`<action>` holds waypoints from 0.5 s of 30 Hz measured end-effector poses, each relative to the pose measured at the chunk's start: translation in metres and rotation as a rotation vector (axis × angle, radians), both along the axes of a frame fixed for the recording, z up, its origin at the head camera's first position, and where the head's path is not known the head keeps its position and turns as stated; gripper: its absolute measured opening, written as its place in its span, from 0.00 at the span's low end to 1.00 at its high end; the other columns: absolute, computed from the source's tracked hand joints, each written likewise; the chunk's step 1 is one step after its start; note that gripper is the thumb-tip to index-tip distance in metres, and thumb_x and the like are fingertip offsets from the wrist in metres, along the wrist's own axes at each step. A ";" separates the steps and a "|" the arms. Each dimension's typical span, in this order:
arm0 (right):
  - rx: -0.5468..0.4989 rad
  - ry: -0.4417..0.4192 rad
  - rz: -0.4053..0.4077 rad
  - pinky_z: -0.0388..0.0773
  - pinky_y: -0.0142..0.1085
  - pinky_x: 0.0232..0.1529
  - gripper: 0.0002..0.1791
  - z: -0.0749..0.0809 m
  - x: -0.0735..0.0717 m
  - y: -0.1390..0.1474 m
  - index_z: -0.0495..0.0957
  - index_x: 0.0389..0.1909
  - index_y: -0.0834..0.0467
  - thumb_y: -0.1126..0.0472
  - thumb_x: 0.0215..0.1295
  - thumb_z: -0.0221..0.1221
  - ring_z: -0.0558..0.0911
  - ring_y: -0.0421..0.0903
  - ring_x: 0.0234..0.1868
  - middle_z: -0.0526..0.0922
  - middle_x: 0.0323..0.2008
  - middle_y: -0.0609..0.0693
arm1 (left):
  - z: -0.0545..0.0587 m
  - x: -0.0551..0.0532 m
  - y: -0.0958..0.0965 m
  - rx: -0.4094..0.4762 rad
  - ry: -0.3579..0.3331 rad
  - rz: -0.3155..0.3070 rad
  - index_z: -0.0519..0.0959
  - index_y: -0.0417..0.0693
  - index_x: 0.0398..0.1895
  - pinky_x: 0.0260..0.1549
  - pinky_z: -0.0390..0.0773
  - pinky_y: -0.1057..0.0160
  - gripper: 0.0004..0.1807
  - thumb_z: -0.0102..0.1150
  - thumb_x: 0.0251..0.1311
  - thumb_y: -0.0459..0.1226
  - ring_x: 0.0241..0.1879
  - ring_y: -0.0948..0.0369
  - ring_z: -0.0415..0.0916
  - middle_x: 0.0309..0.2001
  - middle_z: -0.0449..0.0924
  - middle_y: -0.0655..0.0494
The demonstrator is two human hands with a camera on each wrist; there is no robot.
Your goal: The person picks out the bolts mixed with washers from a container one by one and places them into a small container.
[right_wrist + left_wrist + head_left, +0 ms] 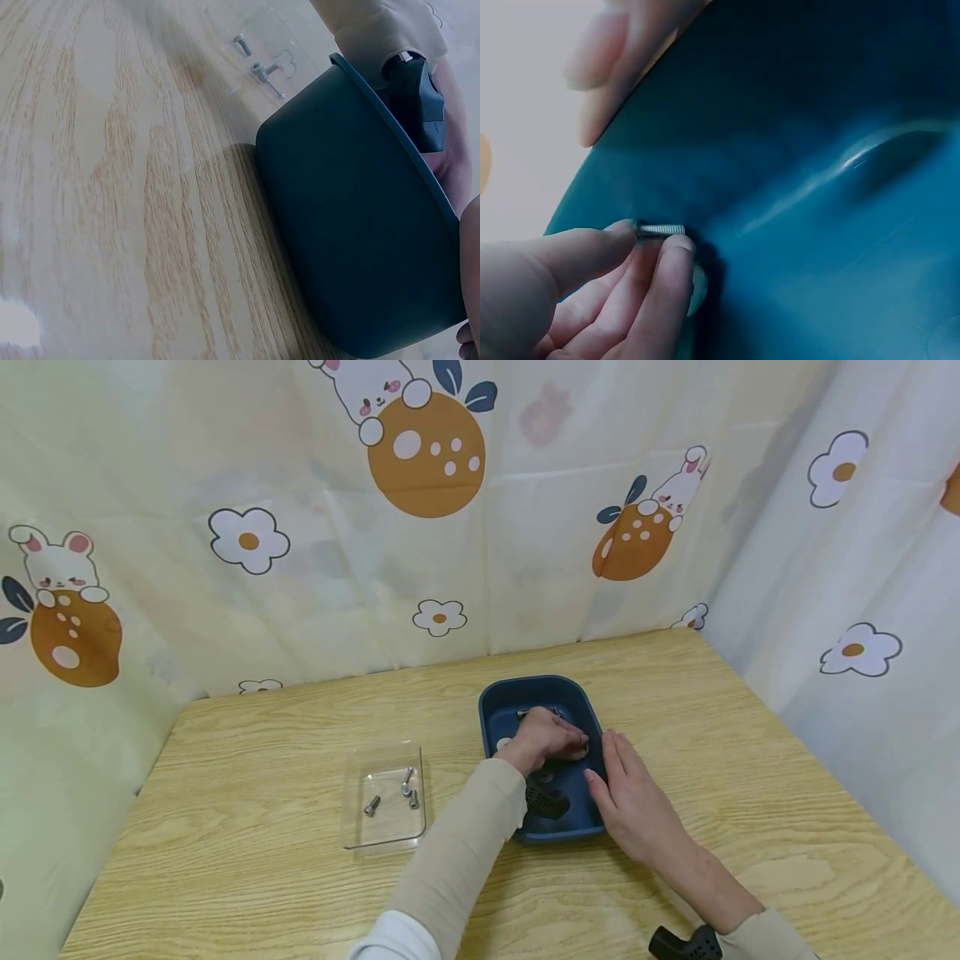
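Note:
In the head view my left hand (546,735) reaches into a dark blue bin (558,837). The left wrist view shows its thumb and fingers pinching a small metal screw (661,230) with a threaded shank, near the bin's wall. A pale round piece (698,289) lies partly hidden behind those fingers. My right hand (637,802) rests with straight fingers against the outside of the bin's right wall. At the bin's far end lies another metal piece (523,713), partly covered by my left hand.
Left of the bin stands a clear square tray (360,841) holding several screws (372,806). Both containers sit on a wood-grain table (262,860). A patterned curtain (315,602) hangs behind the table and along its right side.

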State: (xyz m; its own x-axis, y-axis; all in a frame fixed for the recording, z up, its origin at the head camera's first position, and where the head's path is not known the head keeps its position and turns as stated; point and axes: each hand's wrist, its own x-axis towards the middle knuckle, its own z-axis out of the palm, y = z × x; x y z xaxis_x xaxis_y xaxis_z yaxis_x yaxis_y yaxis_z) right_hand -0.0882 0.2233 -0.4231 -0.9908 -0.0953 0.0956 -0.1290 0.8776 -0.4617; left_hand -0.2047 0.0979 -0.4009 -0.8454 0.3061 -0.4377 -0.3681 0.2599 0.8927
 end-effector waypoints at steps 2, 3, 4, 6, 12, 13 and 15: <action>-0.001 0.002 0.001 0.55 0.63 0.74 0.39 0.000 0.000 0.000 0.44 0.75 0.73 0.45 0.80 0.38 0.49 0.66 0.77 0.46 0.77 0.70 | 0.000 0.000 0.000 -0.002 -0.001 -0.009 0.86 0.34 0.38 0.46 0.87 0.57 0.07 0.62 0.63 0.29 0.42 0.50 0.87 0.38 0.88 0.41; -0.002 0.005 0.002 0.55 0.63 0.74 0.39 0.000 0.000 0.000 0.44 0.75 0.73 0.46 0.80 0.38 0.49 0.66 0.77 0.46 0.77 0.70 | 0.000 0.001 0.001 -0.007 -0.002 -0.007 0.86 0.35 0.38 0.45 0.87 0.57 0.06 0.62 0.63 0.30 0.42 0.50 0.88 0.37 0.88 0.41; -0.001 0.006 0.003 0.55 0.63 0.74 0.39 -0.001 0.000 0.000 0.44 0.75 0.73 0.46 0.81 0.38 0.49 0.66 0.77 0.46 0.76 0.70 | -0.001 0.001 0.001 -0.005 -0.005 -0.008 0.87 0.35 0.38 0.45 0.87 0.58 0.06 0.62 0.63 0.30 0.42 0.50 0.88 0.37 0.88 0.41; -0.001 0.009 0.004 0.55 0.63 0.73 0.39 -0.001 0.000 0.000 0.44 0.75 0.73 0.46 0.81 0.38 0.49 0.67 0.77 0.46 0.76 0.71 | -0.001 0.001 0.002 -0.002 -0.013 -0.009 0.87 0.36 0.37 0.44 0.87 0.58 0.06 0.63 0.63 0.31 0.41 0.51 0.88 0.37 0.88 0.41; -0.003 0.010 0.003 0.55 0.63 0.73 0.39 -0.001 0.001 0.001 0.44 0.75 0.73 0.46 0.81 0.37 0.49 0.66 0.77 0.46 0.76 0.71 | -0.003 0.000 0.003 0.013 -0.035 -0.003 0.86 0.37 0.36 0.43 0.88 0.59 0.05 0.63 0.63 0.31 0.39 0.51 0.88 0.35 0.88 0.41; -0.003 0.011 0.002 0.55 0.63 0.73 0.39 0.000 0.001 0.001 0.44 0.75 0.73 0.46 0.81 0.37 0.49 0.66 0.77 0.47 0.76 0.71 | -0.003 0.000 0.003 0.013 -0.037 -0.002 0.86 0.38 0.35 0.42 0.88 0.59 0.05 0.63 0.63 0.31 0.39 0.52 0.88 0.35 0.88 0.42; -0.002 0.012 0.000 0.55 0.63 0.73 0.39 0.000 0.001 0.001 0.45 0.75 0.73 0.46 0.81 0.37 0.49 0.67 0.77 0.47 0.76 0.71 | -0.003 0.000 0.003 0.016 -0.041 -0.001 0.86 0.39 0.35 0.42 0.88 0.59 0.05 0.63 0.63 0.32 0.38 0.52 0.88 0.34 0.88 0.42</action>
